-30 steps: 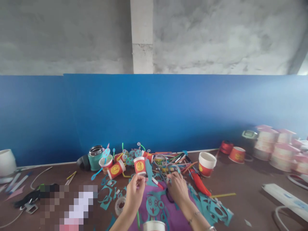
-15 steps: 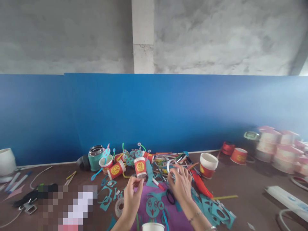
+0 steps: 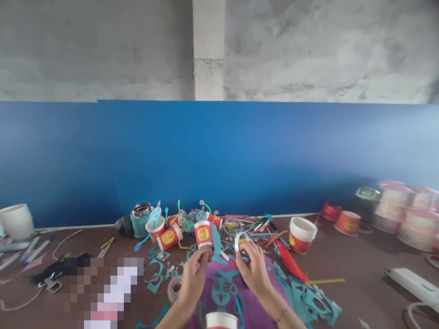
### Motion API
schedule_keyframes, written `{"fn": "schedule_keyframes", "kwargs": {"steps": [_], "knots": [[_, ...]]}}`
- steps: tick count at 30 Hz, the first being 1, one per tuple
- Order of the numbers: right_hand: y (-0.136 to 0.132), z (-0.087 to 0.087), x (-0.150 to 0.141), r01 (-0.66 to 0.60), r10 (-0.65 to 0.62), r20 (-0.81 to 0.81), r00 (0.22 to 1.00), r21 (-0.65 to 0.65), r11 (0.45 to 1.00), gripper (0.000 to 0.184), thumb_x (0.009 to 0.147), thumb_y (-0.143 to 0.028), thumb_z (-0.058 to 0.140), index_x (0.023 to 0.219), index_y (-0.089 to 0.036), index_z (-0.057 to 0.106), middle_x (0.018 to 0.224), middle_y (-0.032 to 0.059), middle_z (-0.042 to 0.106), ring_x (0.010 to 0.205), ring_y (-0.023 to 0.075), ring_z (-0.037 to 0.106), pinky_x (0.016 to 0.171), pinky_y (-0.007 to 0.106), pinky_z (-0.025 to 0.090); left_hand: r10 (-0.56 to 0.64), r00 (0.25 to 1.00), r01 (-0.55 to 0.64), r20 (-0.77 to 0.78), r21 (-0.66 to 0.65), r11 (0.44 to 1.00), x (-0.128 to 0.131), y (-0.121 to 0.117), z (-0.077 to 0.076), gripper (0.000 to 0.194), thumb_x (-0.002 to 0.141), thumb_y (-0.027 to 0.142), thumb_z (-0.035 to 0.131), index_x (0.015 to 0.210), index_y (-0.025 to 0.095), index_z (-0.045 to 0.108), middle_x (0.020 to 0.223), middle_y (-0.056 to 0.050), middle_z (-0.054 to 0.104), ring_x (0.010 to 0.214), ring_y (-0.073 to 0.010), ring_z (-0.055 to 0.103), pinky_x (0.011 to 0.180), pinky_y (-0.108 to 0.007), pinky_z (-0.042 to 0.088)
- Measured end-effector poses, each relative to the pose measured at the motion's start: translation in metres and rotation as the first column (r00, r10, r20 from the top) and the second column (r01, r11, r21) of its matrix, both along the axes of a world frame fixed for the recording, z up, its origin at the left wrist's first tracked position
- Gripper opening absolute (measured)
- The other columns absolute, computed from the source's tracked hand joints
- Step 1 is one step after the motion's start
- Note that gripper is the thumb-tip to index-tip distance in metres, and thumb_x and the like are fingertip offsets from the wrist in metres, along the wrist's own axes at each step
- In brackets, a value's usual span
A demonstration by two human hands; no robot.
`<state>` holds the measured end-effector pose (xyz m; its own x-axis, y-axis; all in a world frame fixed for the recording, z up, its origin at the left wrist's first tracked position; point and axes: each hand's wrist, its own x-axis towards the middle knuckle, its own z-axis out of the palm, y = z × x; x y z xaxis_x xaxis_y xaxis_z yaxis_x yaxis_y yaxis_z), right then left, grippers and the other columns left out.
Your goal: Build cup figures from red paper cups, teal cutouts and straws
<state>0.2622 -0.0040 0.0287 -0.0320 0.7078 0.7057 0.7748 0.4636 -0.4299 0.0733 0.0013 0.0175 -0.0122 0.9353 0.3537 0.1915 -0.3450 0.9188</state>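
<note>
The right hand (image 3: pixel 254 269) grasps a tape roll (image 3: pixel 237 242) between thumb and fingers, the ring tilted up on edge over the far side of the purple sheet (image 3: pixel 265 290). It looks light, with a stiff core that should bear a firm pinch; the sides of the ring seem the best hold, since fingers on the outer face could stick. The left hand (image 3: pixel 194 276) has thumb and fingertips pinched together just below a small red paper cup (image 3: pixel 203 235); whether they hold anything, or touch the cup, I cannot tell. On the sheet, between the forearms, lies a blue paper face (image 3: pixel 221 291), probably limp and easily creased, better taken by its edge. Blue paper offcuts (image 3: pixel 313 299) litter the bench (image 3: pixel 356 260) to the right.
</note>
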Motion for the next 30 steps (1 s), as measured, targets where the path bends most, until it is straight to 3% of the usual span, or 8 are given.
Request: {"fn": "schedule_keyframes", "kwargs": {"steps": [6,10,14,18,22,26,30], "knots": [[-0.003,-0.001,-0.01,-0.191,0.201,0.07,0.977,-0.125,0.974,0.01,0.086,-0.014,0.045,0.08,-0.021,0.051,0.076,0.0013,0.062,0.072,0.0176,0.056,0.069,0.028,0.039,-0.032,0.999,0.032,-0.011,0.091,0.995,0.003,-0.006,0.004,0.034,0.091,0.041,0.038,0.097,0.019,0.063,0.089,-0.007,0.067,0.079,-0.02,0.061,0.074,-0.031,0.047],[-0.008,0.0,-0.016,-0.264,0.283,0.066,0.957,-0.214,0.941,0.012,0.09,-0.016,0.042,0.087,-0.021,0.052,0.079,0.0022,0.064,0.073,0.0178,0.059,0.068,0.027,0.04,-0.055,0.997,0.06,-0.062,0.072,0.996,0.006,-0.012,0.011,0.024,0.088,0.037,0.046,0.094,0.02,0.061,0.093,-0.006,0.065,0.085,-0.0196,0.059,0.078,-0.03,0.045],[-0.012,0.005,-0.019,-0.317,0.34,0.107,0.934,-0.186,0.93,0.014,0.093,-0.017,0.041,0.09,-0.021,0.053,0.083,0.0025,0.065,0.077,0.0175,0.06,0.073,0.028,0.04,-0.066,0.997,0.066,-0.041,0.003,0.998,0.007,-0.008,0.009,0.029,0.084,0.039,0.053,0.1,0.017,0.06,0.073,0.0,0.058,0.065,-0.0152,0.053,0.063,-0.025,0.043],[-0.017,0.01,-0.025,-0.35,0.381,0.204,0.902,-0.173,0.921,0.017,0.092,-0.014,0.04,0.087,-0.02,0.055,0.081,0.003,0.063,0.076,0.0179,0.059,0.073,0.03,0.042,-0.131,0.987,0.136,0.088,-0.046,0.99,0.009,0.001,0.002,0.031,0.082,0.046,0.055,0.082,0.015,0.06,0.069,0.001,0.056,0.065,-0.0139,0.051,0.06,-0.023,0.041],[-0.02,0.009,-0.025,-0.383,0.398,0.211,0.893,-0.108,0.917,0.034,0.086,-0.004,0.037,0.109,-0.021,0.057,0.098,0.008,0.065,0.091,0.0201,0.059,0.082,0.034,0.046,-0.112,0.984,0.122,0.135,-0.066,0.99,0.01,0.004,-0.002,0.039,0.079,0.055,0.053,0.073,0.017,0.054,0.06,0.005,0.047,0.055,-0.0102,0.043,0.052,-0.021,0.036],[-0.013,-0.001,-0.014,-0.266,0.26,0.102,0.96,0.056,0.962,0.046,0.087,-0.005,0.035,0.127,-0.023,0.05,0.111,0.0095,0.063,0.103,0.0212,0.057,0.089,0.038,0.046,-0.079,0.982,0.094,0.169,-0.082,0.992,0.009,0.003,-0.001,0.044,0.077,0.062,0.052,0.071,0.018,0.051,0.056,0.007,0.039,0.049,-0.0082,0.035,0.047,-0.02,0.031],[0.0,-0.011,-0.004,0.111,-0.113,0.02,0.993,0.102,0.989,0.041,0.087,-0.013,0.038,0.124,-0.022,0.053,0.121,0.0119,0.058,0.114,0.0286,0.05,0.093,0.052,0.04,-0.071,0.976,0.092,0.205,-0.093,0.991,0.007,0.004,0.0,0.045,0.079,0.063,0.049,0.077,0.018,0.052,0.055,0.008,0.036,0.048,-0.0079,0.034,0.047,-0.02,0.029]]}}
